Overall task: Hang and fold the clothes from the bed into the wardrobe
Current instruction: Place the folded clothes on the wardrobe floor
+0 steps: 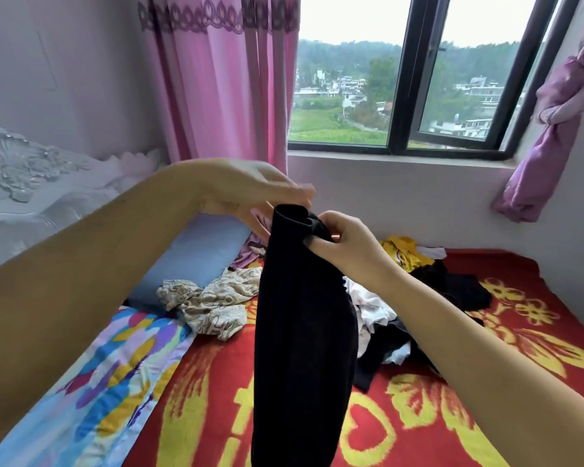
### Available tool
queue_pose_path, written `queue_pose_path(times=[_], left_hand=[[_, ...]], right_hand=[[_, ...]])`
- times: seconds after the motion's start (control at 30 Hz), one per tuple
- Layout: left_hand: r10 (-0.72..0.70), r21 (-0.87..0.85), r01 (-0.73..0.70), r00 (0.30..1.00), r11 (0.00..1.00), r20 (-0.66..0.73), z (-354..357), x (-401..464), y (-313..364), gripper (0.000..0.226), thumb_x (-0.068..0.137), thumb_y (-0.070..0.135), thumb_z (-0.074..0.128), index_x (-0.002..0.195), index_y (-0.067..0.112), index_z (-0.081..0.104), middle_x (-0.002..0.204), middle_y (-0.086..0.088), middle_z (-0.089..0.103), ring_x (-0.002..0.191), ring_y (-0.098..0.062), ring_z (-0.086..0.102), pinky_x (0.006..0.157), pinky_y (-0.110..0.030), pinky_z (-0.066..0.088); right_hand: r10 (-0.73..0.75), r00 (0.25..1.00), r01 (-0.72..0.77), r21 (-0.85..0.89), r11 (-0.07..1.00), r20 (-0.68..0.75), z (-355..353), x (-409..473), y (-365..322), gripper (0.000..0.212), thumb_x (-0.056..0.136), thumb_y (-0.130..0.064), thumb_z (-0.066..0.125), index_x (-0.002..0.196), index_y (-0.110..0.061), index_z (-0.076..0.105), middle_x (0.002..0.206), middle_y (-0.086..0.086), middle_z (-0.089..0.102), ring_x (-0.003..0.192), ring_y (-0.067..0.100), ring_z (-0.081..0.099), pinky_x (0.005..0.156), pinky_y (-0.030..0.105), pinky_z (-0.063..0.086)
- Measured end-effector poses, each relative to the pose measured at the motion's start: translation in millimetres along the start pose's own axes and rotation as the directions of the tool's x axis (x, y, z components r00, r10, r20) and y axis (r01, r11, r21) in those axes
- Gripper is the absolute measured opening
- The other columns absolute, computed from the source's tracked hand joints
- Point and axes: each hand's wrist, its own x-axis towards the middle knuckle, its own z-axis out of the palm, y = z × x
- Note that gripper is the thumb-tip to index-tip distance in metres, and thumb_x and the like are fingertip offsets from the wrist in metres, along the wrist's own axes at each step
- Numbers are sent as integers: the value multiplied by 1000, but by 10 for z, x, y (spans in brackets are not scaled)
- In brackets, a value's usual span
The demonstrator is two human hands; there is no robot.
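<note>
The black garment (304, 325) hangs at frame centre, top edge held up in front of the window (398, 96), rest dropping long & narrow toward 6 o'clock over the red blanket (486, 416). Right hand (346, 244) pinches the bunched top hem, fingers curled tight into the fabric. Left hand (250, 193), at 11 o'clock from that grip, is loosely spread w/ fingers extended, just touching or nearly touching the hem; can't tell which.

Judgement: fabric looks thin, soft, limp & light, no stiffness, so it'll sag wherever unsupported. Best hold is at both top corners/waistband to spread it flat.

More clothes (385, 318) lie piled at 3 o'clock, a beige patterned piece (213, 305) at 9 o'clock near the blue pillow (189, 261).
</note>
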Motion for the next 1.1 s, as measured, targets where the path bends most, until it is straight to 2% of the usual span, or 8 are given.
queue_pose_path(times=[0.17,0.33,0.43,0.6,0.7,0.8,0.9,1.1], left_hand=[[98,550,32,974,835,-205,384,272,4,30,75,26,72,99,11,61,90,-3,65,85,-22,62,75,-33,52],[139,503,33,943,864,-301,322,283,-187,9,85,14,64,91,10,69,82,-4,67,77,-23,60,63,-26,44],[150,419,1,933,908,-327,249,287,-284,17,86,8,61,89,21,71,84,3,70,81,-15,63,75,-28,49],[39,111,-9,961,994,-274,90,265,-311,45,87,-5,54,81,35,73,82,10,74,79,-6,69,74,-18,52],[32,43,-19,949,999,-314,98,300,-257,35,83,-4,53,87,23,76,85,-1,75,78,-15,71,72,-22,57],[34,53,-17,943,998,-332,71,296,-206,31,80,-2,54,88,18,76,86,-6,75,79,-19,72,75,-26,57],[3,81,27,939,996,-345,-35,183,-219,31,81,-2,55,88,19,76,88,-5,75,82,-19,72,78,-27,55],[-61,185,159,892,970,-447,-187,76,-176,28,88,9,59,113,-1,65,114,-25,64,110,-41,59,99,-51,45]], right_hand=[[-7,999,0,-161,987,-46,1,-7,79,18,76,-24,69,67,-26,53,65,-10,53,62,9,49,58,22,39],[156,957,-155,-25,988,243,-309,-284,418,18,86,-28,68,103,-27,63,92,-6,66,81,4,63,80,27,54],[277,930,-267,-72,961,242,-282,-648,802,13,91,-26,64,92,-13,64,85,1,70,80,15,70,84,43,57],[384,717,-246,-304,920,582,346,-1235,1117,75,78,-66,57,141,-28,40,134,-11,55,119,6,54,98,26,46],[430,787,-359,-239,902,442,894,-1270,1069,78,76,-70,53,141,-33,32,123,-9,61,105,7,60,82,22,49],[463,856,-464,-53,884,230,1121,-1063,1104,24,96,-33,49,103,-12,59,90,7,67,71,17,63,62,37,48],[445,866,-456,-3,890,229,970,-1002,1146,27,95,-10,37,85,-9,62,95,11,70,86,21,69,56,16,47],[385,874,-343,-184,921,296,1179,-988,1045,56,79,-59,54,115,-16,59,109,-2,64,99,15,61,76,26,49]])
